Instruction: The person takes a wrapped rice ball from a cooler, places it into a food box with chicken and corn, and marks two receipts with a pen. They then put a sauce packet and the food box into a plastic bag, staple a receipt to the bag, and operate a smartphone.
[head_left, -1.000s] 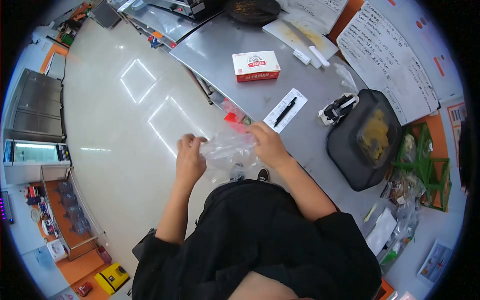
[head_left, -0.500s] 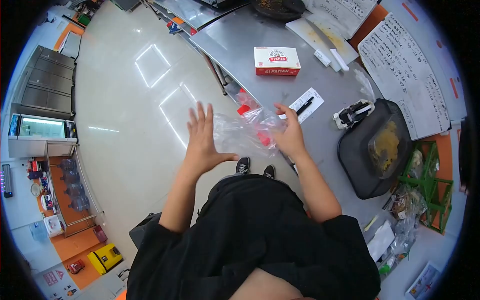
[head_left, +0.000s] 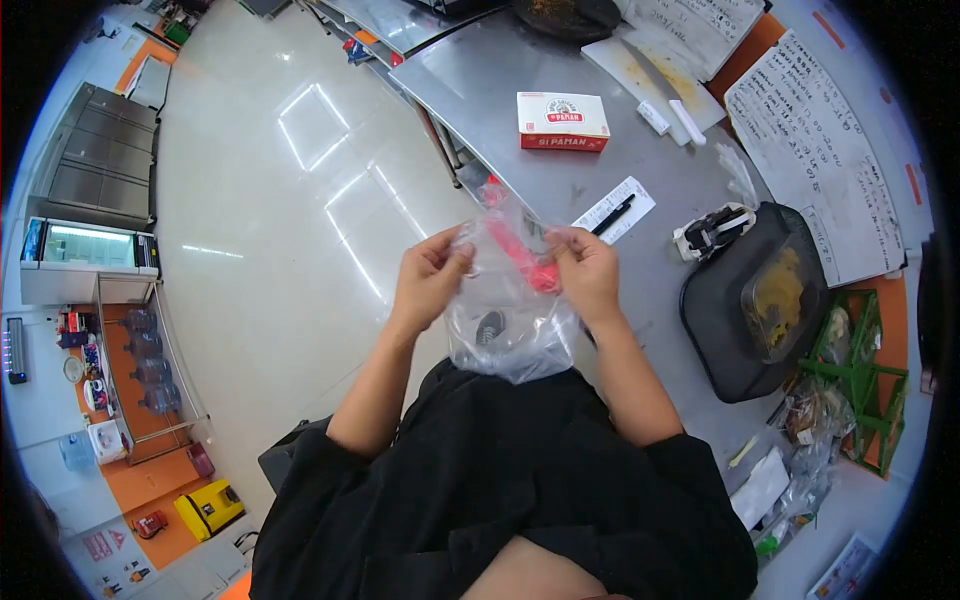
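Observation:
A clear plastic bag (head_left: 510, 335) hangs in front of my body, stretched between both hands. My left hand (head_left: 428, 280) pinches its left upper edge between thumb and fingers. At the right upper edge, my right hand (head_left: 587, 272) grips the film in the same way. Something pink-red (head_left: 520, 255) shows at the bag's upper part, near my right fingers. Through the film a dark shoe (head_left: 490, 327) is visible on the floor. Beyond my right hand, a black pen (head_left: 613, 214) lies on a white slip of paper (head_left: 637, 200) on the metal table.
A red and white box (head_left: 563, 122) sits on the metal table (head_left: 470, 110). Farther back lies a knife (head_left: 665, 85) on a stained cutting board (head_left: 612, 62). To the right are a stapler-like tool (head_left: 715, 232), a black tray-like item (head_left: 705, 330) and a green rack (head_left: 865, 365).
My left hand has gone from spread fingers to a pinch on the bag. Both hands now hold the bag apart, and it hangs lower and closer to my body.

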